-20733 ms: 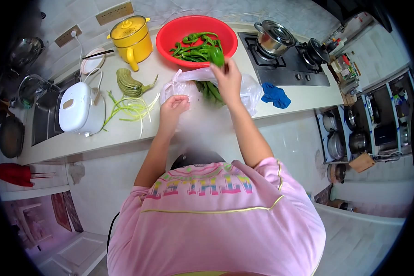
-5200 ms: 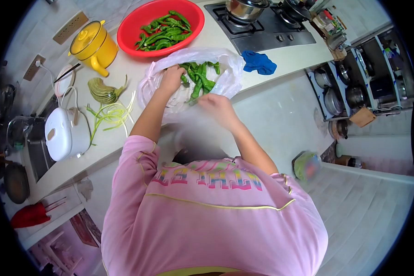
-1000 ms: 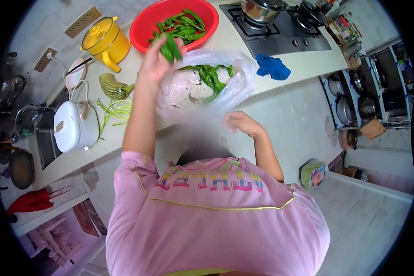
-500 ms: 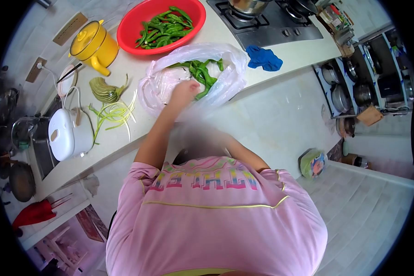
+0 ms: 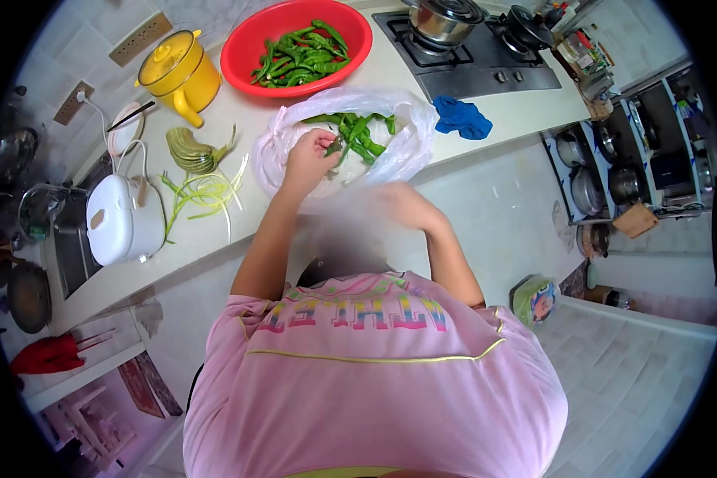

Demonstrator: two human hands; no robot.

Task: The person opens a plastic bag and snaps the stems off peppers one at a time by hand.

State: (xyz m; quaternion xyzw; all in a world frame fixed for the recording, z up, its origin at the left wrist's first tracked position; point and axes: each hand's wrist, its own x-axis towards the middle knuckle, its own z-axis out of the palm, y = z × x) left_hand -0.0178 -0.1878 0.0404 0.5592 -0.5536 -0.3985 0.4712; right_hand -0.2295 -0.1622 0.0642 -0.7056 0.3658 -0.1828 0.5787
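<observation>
A pale plastic bag (image 5: pixel 410 119) lies spread open on the counter, with several green peppers (image 5: pixel 366 142) inside. My left hand (image 5: pixel 311 159) reaches into it from the near side. Its fingers are curled and pinch a green pepper (image 5: pixel 332 150) at the edge of the pile. My right hand (image 5: pixel 406 205) is at the bag's near edge, over the counter's front. A grey blur covers its fingers, so their pose is hidden. Behind the bag stands a red basin (image 5: pixel 233 60) holding many more green peppers (image 5: pixel 307 56).
Left of the bag lie a striped green squash (image 5: pixel 191 151) and thin pale-green stalks (image 5: pixel 203 195). A yellow pot (image 5: pixel 185 76) and white lidded appliance (image 5: pixel 123 219) stand farther left. At right are a blue cloth (image 5: pixel 462 118) and gas stove (image 5: pixel 486 76) with pots.
My left hand's fingers have come round a pepper in the bag. My right hand has risen toward the bag's near edge. The whole view has shifted slightly.
</observation>
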